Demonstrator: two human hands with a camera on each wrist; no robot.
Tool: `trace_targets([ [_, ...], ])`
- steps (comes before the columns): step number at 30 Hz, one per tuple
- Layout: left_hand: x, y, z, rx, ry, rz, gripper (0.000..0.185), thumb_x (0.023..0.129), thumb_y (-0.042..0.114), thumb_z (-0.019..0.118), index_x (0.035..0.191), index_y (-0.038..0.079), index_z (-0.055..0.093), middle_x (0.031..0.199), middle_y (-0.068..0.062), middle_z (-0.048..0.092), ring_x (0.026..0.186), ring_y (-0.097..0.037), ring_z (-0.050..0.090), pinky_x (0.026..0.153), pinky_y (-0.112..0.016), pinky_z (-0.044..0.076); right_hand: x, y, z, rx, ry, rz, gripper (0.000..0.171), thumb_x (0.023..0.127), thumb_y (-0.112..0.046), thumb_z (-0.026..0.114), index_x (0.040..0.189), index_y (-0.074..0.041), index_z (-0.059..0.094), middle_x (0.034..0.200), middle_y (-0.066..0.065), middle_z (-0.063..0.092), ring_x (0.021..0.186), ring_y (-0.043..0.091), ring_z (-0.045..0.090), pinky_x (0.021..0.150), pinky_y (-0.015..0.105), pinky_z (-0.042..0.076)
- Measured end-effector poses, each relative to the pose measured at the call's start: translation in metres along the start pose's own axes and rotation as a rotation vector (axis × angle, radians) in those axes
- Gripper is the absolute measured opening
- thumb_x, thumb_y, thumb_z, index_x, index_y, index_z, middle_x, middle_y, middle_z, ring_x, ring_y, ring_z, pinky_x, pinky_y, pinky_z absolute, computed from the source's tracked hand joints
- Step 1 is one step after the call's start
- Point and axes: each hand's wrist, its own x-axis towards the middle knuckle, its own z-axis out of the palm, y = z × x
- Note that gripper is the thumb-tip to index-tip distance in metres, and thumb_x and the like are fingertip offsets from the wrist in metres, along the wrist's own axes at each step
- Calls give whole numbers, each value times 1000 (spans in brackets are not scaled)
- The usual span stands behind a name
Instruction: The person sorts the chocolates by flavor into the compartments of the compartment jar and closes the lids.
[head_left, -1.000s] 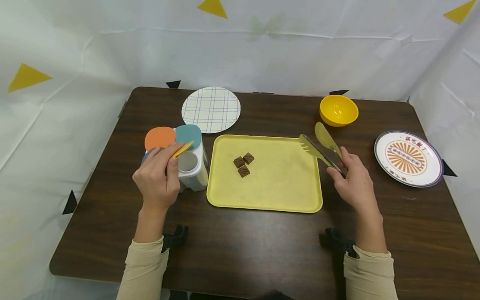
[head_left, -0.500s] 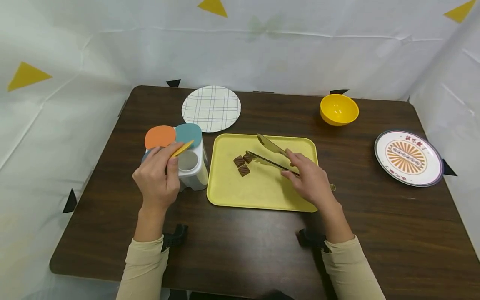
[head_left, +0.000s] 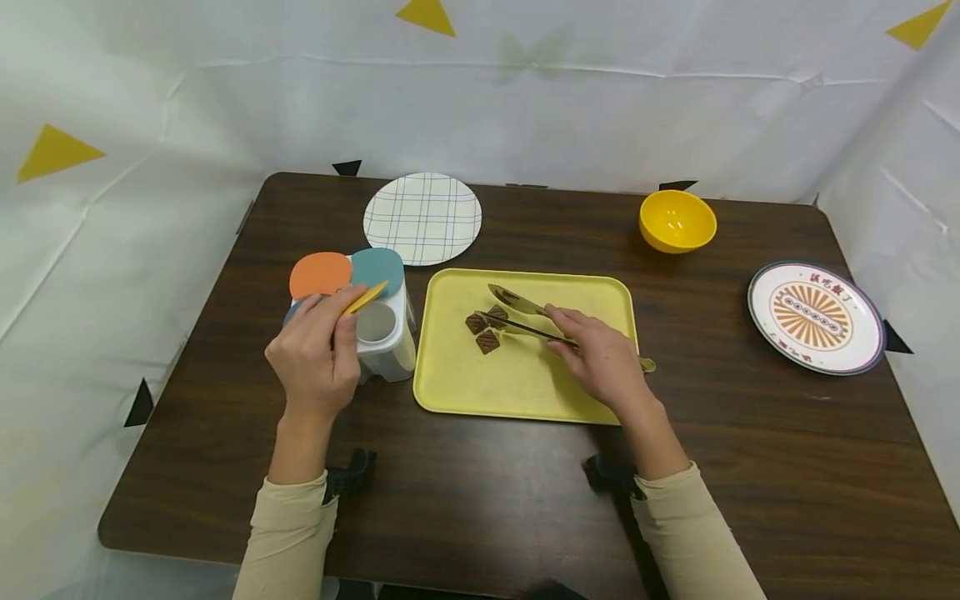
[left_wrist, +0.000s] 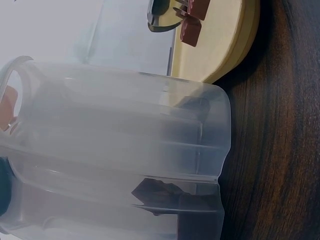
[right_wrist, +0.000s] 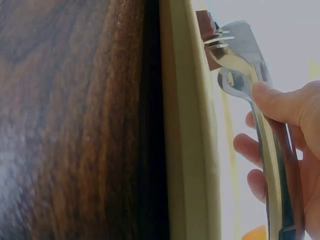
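Observation:
My left hand (head_left: 315, 354) pinches a yellow lid (head_left: 366, 297) above a clear storage container (head_left: 390, 354) with several compartments. One front compartment stands uncovered; orange (head_left: 320, 274) and teal (head_left: 377, 268) lids cover the back ones. A blue lid is mostly hidden by the hand. My right hand (head_left: 600, 354) holds metal tongs (right_wrist: 272, 145) over the yellow tray (head_left: 540, 387), their two arms apart. The tongs' fork tines are at the three chocolate pieces (head_left: 487, 341), while the other arm (head_left: 517, 300) lies farther back. Whether the tines touch a piece, I cannot tell.
A checked white plate (head_left: 422, 219) lies behind the container. At the back right is a yellow bowl (head_left: 677, 222), and a patterned plate (head_left: 816, 318) rests near the right edge of the dark wooden table (head_left: 480, 492).
My right hand has moved left with the tongs, from the tray's right edge to the chocolates. My left hand has stayed at the container with the lid.

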Motion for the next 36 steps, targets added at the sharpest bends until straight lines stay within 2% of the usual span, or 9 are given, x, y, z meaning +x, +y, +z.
trace_targets([
  [15,0,-1,-1,-1,-19,-7,44,99,34,43,108,7,76,99,-7,75,73,-28,69,84,-51,53,5,-4,2,-47,75,-24,44,89,-21,72,133,-22,64,127,-3,66,105,26,67,62,42,52],
  [27,0,0,-1,-8,-35,-13,43,99,33,43,109,7,75,99,-8,74,74,-28,69,85,-51,53,5,-1,2,-58,121,-45,42,88,-18,73,130,-20,67,123,-2,68,102,26,68,62,41,53],
  [36,0,0,-3,-11,-47,-17,44,99,33,42,110,7,75,98,-8,74,73,-28,68,85,-51,53,3,-1,-10,-46,193,-50,44,87,-19,74,130,-23,66,123,-4,68,99,25,68,48,36,46],
])
